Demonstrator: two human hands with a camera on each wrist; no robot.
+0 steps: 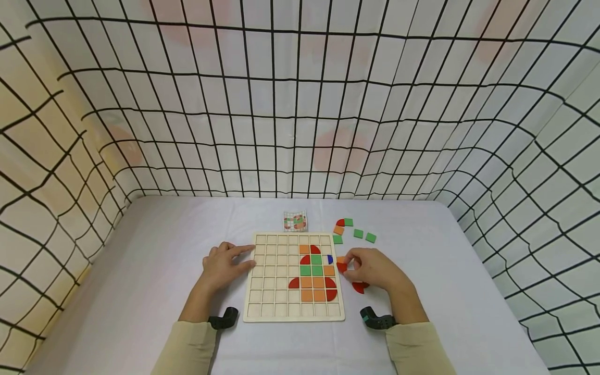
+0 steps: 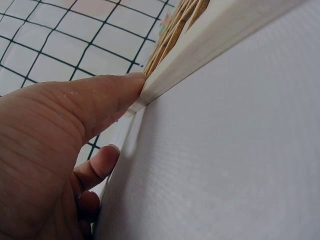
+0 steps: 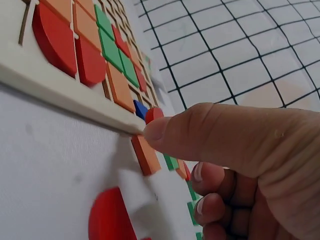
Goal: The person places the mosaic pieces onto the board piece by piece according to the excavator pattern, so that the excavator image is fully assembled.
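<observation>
A wooden grid board [image 1: 272,255] lies on the white table, with orange and green square tiles and red quarter-circle tiles in its right half. A small blue piece [image 1: 330,259] sits in a cell by the right rim. My left hand [image 1: 221,266] touches the board's left edge with extended thumb and index finger. At the right rim, my right hand [image 1: 375,268] pinches a red quarter-circle tile [image 3: 154,114] between thumb and fingers; the thumb partly hides it. Just beneath that hand lies an orange tile [image 3: 145,155] beside the board.
Several loose green tiles [image 1: 358,233], an orange one [image 1: 338,229] and a red one [image 1: 340,222] lie beyond the board's upper right corner. Red pieces [image 1: 359,287] lie under the right wrist. A patterned card [image 1: 295,221] stands behind the board. Black netting [image 1: 300,104] surrounds the table.
</observation>
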